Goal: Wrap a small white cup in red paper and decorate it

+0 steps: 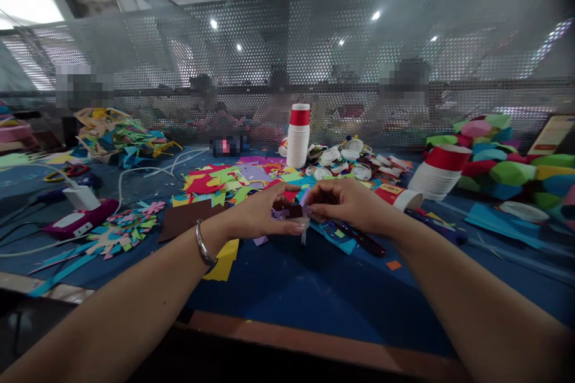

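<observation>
Above the front of the blue table, my left hand [265, 213] has its thumb and fingers closed round a small pale, see-through piece with a dark brown patch [294, 211]; its kind is unclear. My right hand [344, 203] meets it from the other side, fingertips pinched at its edge. What those fingertips hold is too small to name. Just below the right hand, a dark-handled tool [366, 243] lies on blue paper. A brown paper sheet [186, 219] and a yellow paper piece [223, 262] lie beside my left wrist.
Coloured paper scraps [224, 182] cover the table's middle. Behind them rises a stack of paper cups [297, 143], with a heap of white discs [348, 158] beside it. More cups [442, 170] lean at right. A purple power strip [83, 219] with cables sits left.
</observation>
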Demonstrator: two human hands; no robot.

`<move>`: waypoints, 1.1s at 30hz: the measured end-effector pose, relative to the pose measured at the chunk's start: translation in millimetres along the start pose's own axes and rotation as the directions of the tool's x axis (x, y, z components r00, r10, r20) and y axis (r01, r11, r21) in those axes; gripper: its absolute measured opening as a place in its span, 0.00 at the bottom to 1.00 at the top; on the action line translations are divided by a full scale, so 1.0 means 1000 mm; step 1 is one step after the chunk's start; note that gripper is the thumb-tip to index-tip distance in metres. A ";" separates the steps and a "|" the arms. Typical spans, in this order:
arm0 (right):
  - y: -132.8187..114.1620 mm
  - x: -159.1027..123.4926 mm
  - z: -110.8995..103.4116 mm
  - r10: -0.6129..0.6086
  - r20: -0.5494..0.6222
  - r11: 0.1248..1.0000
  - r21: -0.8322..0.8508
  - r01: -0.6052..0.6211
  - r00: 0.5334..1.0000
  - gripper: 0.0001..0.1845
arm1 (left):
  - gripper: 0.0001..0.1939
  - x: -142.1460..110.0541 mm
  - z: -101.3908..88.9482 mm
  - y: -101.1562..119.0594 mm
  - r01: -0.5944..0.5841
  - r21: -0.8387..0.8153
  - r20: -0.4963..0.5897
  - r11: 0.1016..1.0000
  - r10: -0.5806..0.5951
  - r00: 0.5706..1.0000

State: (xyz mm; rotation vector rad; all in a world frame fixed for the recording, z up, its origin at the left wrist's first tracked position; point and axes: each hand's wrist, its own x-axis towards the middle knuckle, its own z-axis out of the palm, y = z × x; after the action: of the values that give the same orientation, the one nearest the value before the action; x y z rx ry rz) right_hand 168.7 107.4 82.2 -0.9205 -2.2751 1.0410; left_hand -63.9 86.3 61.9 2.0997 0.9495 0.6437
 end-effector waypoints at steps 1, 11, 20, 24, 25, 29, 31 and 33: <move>0.001 0.000 0.000 -0.014 -0.001 1.000 -0.023 0.014 1.000 0.08 | 0.41 0.000 0.000 0.000 0.016 -0.033 0.007 0.999 -0.015 1.000; 0.000 -0.002 0.003 -0.116 -0.057 0.958 -0.272 0.097 0.992 0.05 | 0.39 0.005 -0.003 -0.009 -0.001 -0.101 0.021 0.995 0.004 1.000; 0.002 -0.001 0.002 -0.172 -0.034 0.912 -0.384 0.146 0.984 0.06 | 0.43 0.002 -0.001 -0.003 -0.051 0.155 -0.123 0.987 0.070 0.990; 0.002 -0.001 0.000 -0.108 -0.060 0.945 -0.316 0.084 0.992 0.06 | 0.40 0.001 0.001 -0.001 -0.091 0.271 -0.169 0.958 0.140 0.976; 0.003 -0.001 0.000 -0.086 -0.071 0.952 -0.299 0.060 0.994 0.07 | 0.40 0.001 0.001 0.000 -0.103 0.292 -0.174 0.951 0.159 0.972; 0.005 0.000 -0.001 -0.039 -0.084 0.961 -0.277 0.015 0.996 0.07 | 0.40 0.000 0.002 0.004 -0.148 0.371 -0.174 0.917 0.225 0.959; 0.007 0.001 0.000 -0.035 -0.076 0.963 -0.268 0.013 0.996 0.06 | 0.40 0.000 0.003 0.005 -0.151 0.402 -0.167 0.903 0.235 0.958; 0.009 0.002 0.000 -0.025 -0.071 0.976 -0.219 0.009 0.997 0.06 | 0.40 0.000 0.004 0.006 -0.158 0.426 -0.157 0.891 0.245 0.957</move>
State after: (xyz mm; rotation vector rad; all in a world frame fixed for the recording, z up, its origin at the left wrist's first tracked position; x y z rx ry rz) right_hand 171.2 113.3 75.3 -1.0069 -2.3644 0.7460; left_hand -58.9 82.3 64.2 2.5699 1.0595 0.8415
